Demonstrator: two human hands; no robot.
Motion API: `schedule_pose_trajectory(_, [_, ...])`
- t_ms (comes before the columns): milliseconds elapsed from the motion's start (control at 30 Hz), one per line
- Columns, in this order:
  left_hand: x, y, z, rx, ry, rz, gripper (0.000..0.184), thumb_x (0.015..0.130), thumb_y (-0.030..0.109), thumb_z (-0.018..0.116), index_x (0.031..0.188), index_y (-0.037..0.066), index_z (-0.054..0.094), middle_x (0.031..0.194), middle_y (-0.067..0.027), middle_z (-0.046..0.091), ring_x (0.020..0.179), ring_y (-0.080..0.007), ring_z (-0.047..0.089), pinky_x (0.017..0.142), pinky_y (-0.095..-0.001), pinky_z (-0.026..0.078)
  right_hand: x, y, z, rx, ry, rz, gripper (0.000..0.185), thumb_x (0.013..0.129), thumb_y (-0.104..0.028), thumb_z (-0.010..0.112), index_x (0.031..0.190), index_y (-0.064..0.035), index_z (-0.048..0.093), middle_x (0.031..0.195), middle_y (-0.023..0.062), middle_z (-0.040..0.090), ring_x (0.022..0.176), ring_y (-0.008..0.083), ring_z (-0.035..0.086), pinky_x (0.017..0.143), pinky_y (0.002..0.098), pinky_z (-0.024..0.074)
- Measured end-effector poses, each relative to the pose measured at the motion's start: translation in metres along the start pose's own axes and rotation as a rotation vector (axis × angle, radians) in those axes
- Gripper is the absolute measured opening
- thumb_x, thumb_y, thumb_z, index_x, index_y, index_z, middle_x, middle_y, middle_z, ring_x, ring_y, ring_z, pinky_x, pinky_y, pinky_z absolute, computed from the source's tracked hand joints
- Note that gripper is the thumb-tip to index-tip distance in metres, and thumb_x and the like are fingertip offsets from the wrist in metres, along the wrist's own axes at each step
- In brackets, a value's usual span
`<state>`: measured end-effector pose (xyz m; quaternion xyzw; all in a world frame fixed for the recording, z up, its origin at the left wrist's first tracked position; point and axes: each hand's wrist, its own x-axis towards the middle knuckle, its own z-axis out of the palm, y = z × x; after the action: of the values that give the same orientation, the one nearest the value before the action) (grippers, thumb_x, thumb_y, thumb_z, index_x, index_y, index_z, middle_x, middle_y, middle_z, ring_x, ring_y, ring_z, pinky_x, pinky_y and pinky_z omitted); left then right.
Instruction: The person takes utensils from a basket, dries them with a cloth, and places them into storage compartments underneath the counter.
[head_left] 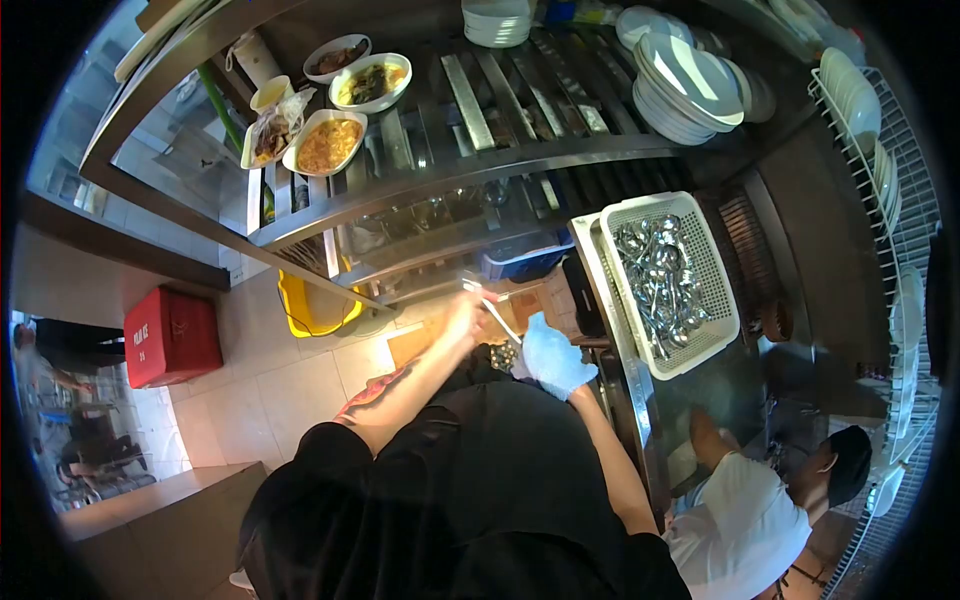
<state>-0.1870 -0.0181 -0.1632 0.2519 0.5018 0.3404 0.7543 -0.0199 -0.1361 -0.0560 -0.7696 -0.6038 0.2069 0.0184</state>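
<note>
My left hand (462, 318), bare and blurred by motion, is raised in front of my body, its fingers closed around the upper end of a thin, pale utensil (502, 320). The utensil slants down towards my right hand (575, 378). That hand is wrapped in light blue material (553, 355), which looks like a cloth, and its fingers are mostly hidden by it. Just left of the blue material, small shiny metal pieces (503, 356) show low between my hands; what they rest on is hidden.
A white perforated basket (722, 300) of metal cutlery stands on the right counter. Bowls of food (328, 145) and stacked plates (685, 90) sit on the slatted shelf. A red box (172, 338) and a yellow bucket (318, 318) are at left. Another person (745, 520) is at lower right.
</note>
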Motion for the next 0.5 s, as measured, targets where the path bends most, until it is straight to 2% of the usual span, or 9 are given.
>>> schedule_pose_trajectory(33, [0.018, 0.006, -0.023, -0.064, 0.06, 0.035, 0.028, 0.102, 0.019, 0.05, 0.096, 0.003, 0.071, 0.079, -0.0062, 0.066, 0.059, -0.0113, 0.05, 0.048, -0.0273, 0.04, 0.006, 0.026, 0.038, 0.001, -0.001, 0.003, 0.022, 0.098, -0.017, 0.051, 0.102, 0.005, 0.05, 0.084, 0.0234, 0.066, 0.072, 0.0318, 0.069, 0.062, 0.0435, 0.0546])
schedule_pose_trajectory(100, [0.035, 0.038, -0.067, -0.229, 0.199, 0.146, 0.031, 0.106, 0.027, 0.051, 0.101, 0.001, 0.067, 0.086, -0.008, 0.065, 0.066, -0.0128, 0.054, 0.057, -0.0267, 0.047, 0.016, 0.08, 0.119, 0.807, -0.283, -0.396, 0.027, 0.096, -0.023, 0.057, 0.1, 0.0029, 0.049, 0.086, 0.0204, 0.06, 0.074, 0.0355, 0.065, 0.064, 0.0464, 0.0501])
schedule_pose_trajectory(133, [0.043, 0.053, -0.088, -0.234, 0.202, 0.144, 0.031, 0.106, 0.027, 0.051, 0.101, 0.001, 0.067, 0.086, -0.008, 0.065, 0.066, -0.0128, 0.054, 0.057, -0.0267, 0.047, 0.001, 0.081, 0.108, 0.701, -0.262, -0.413, 0.027, 0.096, -0.023, 0.057, 0.1, 0.0029, 0.05, 0.086, 0.0202, 0.06, 0.074, 0.0354, 0.065, 0.064, 0.0463, 0.0501])
schedule_pose_trajectory(167, [0.05, 0.067, -0.107, -0.276, 0.277, 0.247, 0.029, 0.106, 0.028, 0.052, 0.105, 0.002, 0.064, 0.09, -0.0089, 0.067, 0.072, -0.0145, 0.058, 0.06, -0.0278, 0.049, -0.015, 0.073, 0.093, 0.435, -0.194, -0.327, 0.027, 0.096, -0.023, 0.057, 0.1, 0.0028, 0.05, 0.086, 0.0201, 0.06, 0.074, 0.0353, 0.065, 0.064, 0.0463, 0.0501])
schedule_pose_trajectory(233, [0.061, 0.089, -0.148, -0.35, 0.434, 0.451, 0.028, 0.106, 0.03, 0.054, 0.114, 0.004, 0.058, 0.099, -0.0106, 0.07, 0.082, -0.0178, 0.067, 0.065, -0.0299, 0.052, -0.039, 0.07, 0.079, 0.241, -0.157, -0.221, 0.027, 0.096, -0.023, 0.057, 0.1, 0.0026, 0.05, 0.086, 0.0198, 0.06, 0.074, 0.0351, 0.065, 0.064, 0.0461, 0.0501])
schedule_pose_trajectory(333, [0.066, 0.112, -0.186, -0.27, 0.507, 0.527, 0.024, 0.105, 0.029, 0.058, 0.114, 0.008, 0.055, 0.106, -0.01, 0.071, 0.089, -0.0196, 0.069, 0.075, -0.0328, 0.055, -0.051, 0.074, 0.077, 0.177, -0.134, -0.159, 0.027, 0.097, -0.023, 0.057, 0.1, 0.0023, 0.05, 0.086, 0.0194, 0.06, 0.074, 0.0349, 0.064, 0.064, 0.0458, 0.0501])
schedule_pose_trajectory(467, [0.081, 0.107, -0.182, -0.243, 0.511, 0.522, 0.023, 0.105, 0.028, 0.059, 0.116, 0.008, 0.055, 0.106, -0.0087, 0.071, 0.091, -0.0188, 0.069, 0.077, -0.0336, 0.056, -0.056, 0.076, 0.078, 0.162, -0.109, -0.134, 0.026, 0.097, -0.023, 0.057, 0.1, 0.002, 0.05, 0.086, 0.0189, 0.06, 0.074, 0.0345, 0.064, 0.064, 0.0455, 0.0501])
schedule_pose_trajectory(500, [0.085, 0.097, -0.179, -0.243, 0.43, 0.513, 0.022, 0.105, 0.026, 0.059, 0.117, 0.007, 0.056, 0.107, -0.0092, 0.071, 0.09, -0.0174, 0.068, 0.076, -0.0327, 0.056, -0.057, 0.075, 0.078, 0.163, -0.104, -0.13, 0.026, 0.097, -0.023, 0.057, 0.1, 0.0019, 0.05, 0.086, 0.0188, 0.059, 0.074, 0.0344, 0.064, 0.064, 0.0454, 0.0501])
